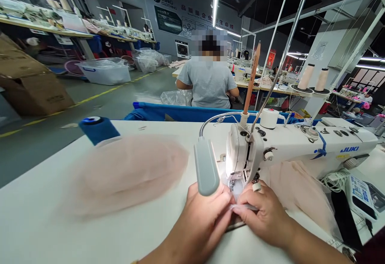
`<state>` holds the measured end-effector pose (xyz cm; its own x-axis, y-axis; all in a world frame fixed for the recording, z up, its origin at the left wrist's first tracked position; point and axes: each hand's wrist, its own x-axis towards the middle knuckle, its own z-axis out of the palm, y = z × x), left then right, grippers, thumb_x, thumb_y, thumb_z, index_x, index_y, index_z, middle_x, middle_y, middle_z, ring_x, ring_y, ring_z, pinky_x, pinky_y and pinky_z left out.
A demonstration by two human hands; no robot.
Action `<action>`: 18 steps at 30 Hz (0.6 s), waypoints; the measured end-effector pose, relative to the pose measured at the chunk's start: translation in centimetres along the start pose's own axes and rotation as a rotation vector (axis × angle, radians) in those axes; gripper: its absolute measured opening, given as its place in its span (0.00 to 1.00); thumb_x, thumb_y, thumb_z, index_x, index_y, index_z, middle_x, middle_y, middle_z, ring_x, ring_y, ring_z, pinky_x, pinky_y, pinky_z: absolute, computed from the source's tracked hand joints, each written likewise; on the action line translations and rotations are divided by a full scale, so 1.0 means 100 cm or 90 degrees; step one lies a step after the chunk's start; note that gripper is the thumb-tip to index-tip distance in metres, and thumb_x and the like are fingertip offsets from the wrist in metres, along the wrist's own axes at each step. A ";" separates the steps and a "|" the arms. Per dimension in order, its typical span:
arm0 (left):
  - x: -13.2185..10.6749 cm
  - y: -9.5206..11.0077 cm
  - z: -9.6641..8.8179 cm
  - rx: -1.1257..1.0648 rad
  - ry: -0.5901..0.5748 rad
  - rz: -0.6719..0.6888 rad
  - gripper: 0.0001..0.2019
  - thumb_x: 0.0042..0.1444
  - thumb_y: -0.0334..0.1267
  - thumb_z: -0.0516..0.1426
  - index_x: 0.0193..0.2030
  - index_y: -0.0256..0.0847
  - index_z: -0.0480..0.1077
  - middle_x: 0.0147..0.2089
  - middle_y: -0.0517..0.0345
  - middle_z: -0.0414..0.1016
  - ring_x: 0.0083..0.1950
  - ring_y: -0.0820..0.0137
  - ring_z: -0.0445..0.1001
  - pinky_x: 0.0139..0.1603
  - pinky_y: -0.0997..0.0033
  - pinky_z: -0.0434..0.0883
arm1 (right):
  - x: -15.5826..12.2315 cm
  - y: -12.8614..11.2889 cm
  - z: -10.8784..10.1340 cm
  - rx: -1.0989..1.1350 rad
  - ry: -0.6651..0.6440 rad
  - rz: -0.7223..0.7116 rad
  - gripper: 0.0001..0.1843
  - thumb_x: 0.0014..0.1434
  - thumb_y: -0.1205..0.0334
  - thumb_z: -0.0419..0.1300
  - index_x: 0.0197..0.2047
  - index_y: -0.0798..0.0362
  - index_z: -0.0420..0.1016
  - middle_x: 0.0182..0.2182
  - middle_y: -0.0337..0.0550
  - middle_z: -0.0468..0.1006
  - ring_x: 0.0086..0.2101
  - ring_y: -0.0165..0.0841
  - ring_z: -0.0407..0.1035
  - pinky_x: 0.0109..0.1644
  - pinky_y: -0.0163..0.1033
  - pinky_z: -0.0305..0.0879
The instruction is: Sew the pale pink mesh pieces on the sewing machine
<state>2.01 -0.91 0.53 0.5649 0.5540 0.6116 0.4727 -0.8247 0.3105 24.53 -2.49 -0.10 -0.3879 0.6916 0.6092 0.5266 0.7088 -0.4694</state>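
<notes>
Head view. Pale fabric (250, 207) lies just in front of the working end of the sewing machine (290, 140), close above the tabletop (120, 238). The fingers of the left hand (207, 214) and right hand (266, 212) pinch it between them. The material appears thin — probably light, limp and somewhat slippery, apt to pucker — and is best gripped near its edges, lightly taut.

The left hand (207, 212) and right hand (266, 212) were bare, as were both forearms (309, 238), and a yellowish sliver (134, 261), too small to identify, edged the left one.
</notes>
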 end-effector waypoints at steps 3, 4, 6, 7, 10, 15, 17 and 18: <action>-0.012 -0.003 0.006 -0.020 -0.017 0.048 0.15 0.75 0.26 0.48 0.39 0.45 0.69 0.39 0.58 0.77 0.41 0.62 0.74 0.46 0.58 0.62 | -0.003 0.003 -0.008 -0.071 -0.122 -0.068 0.16 0.78 0.59 0.63 0.34 0.49 0.72 0.36 0.37 0.84 0.40 0.35 0.74 0.53 0.43 0.66; -0.017 -0.005 0.010 -0.024 -0.018 0.071 0.16 0.75 0.26 0.48 0.38 0.45 0.70 0.38 0.59 0.78 0.40 0.62 0.73 0.46 0.58 0.61 | -0.004 0.003 -0.011 -0.105 -0.175 -0.088 0.16 0.77 0.59 0.64 0.35 0.49 0.71 0.37 0.37 0.84 0.41 0.35 0.74 0.53 0.44 0.65; -0.025 -0.009 0.019 -0.021 -0.009 0.110 0.17 0.74 0.25 0.48 0.37 0.45 0.70 0.37 0.60 0.78 0.37 0.63 0.72 0.45 0.57 0.60 | -0.006 0.002 -0.016 -0.171 -0.262 -0.107 0.15 0.77 0.58 0.66 0.36 0.49 0.71 0.38 0.37 0.84 0.43 0.36 0.74 0.52 0.44 0.63; -0.029 -0.010 0.022 -0.015 -0.004 0.120 0.17 0.73 0.25 0.48 0.37 0.45 0.71 0.36 0.60 0.78 0.36 0.63 0.71 0.45 0.56 0.59 | -0.006 0.000 -0.019 -0.196 -0.288 -0.109 0.15 0.76 0.57 0.67 0.36 0.49 0.71 0.38 0.36 0.83 0.43 0.36 0.74 0.50 0.44 0.63; -0.034 -0.011 0.027 0.005 0.010 0.113 0.17 0.71 0.24 0.49 0.39 0.46 0.74 0.36 0.62 0.79 0.35 0.64 0.72 0.46 0.55 0.59 | -0.006 -0.004 -0.023 -0.226 -0.308 -0.109 0.16 0.76 0.55 0.68 0.37 0.49 0.71 0.39 0.36 0.83 0.43 0.35 0.73 0.49 0.43 0.61; -0.036 -0.015 0.026 0.041 0.004 0.100 0.17 0.69 0.23 0.49 0.40 0.47 0.74 0.38 0.62 0.81 0.35 0.63 0.74 0.46 0.56 0.58 | -0.006 -0.001 -0.019 -0.238 -0.294 -0.100 0.12 0.78 0.57 0.64 0.39 0.49 0.74 0.40 0.37 0.83 0.42 0.36 0.72 0.51 0.45 0.62; -0.035 -0.020 0.027 0.061 0.007 0.104 0.17 0.68 0.23 0.49 0.39 0.47 0.74 0.37 0.61 0.81 0.35 0.63 0.74 0.44 0.57 0.58 | -0.006 0.002 -0.017 -0.239 -0.286 -0.089 0.12 0.78 0.59 0.64 0.39 0.49 0.74 0.41 0.38 0.84 0.41 0.37 0.72 0.51 0.45 0.63; -0.034 -0.022 0.029 0.071 0.011 0.106 0.17 0.68 0.23 0.49 0.38 0.46 0.74 0.36 0.60 0.80 0.34 0.64 0.73 0.42 0.57 0.58 | -0.005 0.003 -0.016 -0.237 -0.282 -0.083 0.11 0.78 0.60 0.64 0.39 0.49 0.75 0.42 0.38 0.84 0.42 0.37 0.72 0.51 0.45 0.63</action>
<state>1.00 -0.63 -4.30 0.6299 0.4079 0.6609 0.4457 -0.8868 0.1224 26.09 -2.85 0.43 -0.7045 0.6505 0.2839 0.6517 0.7513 -0.1042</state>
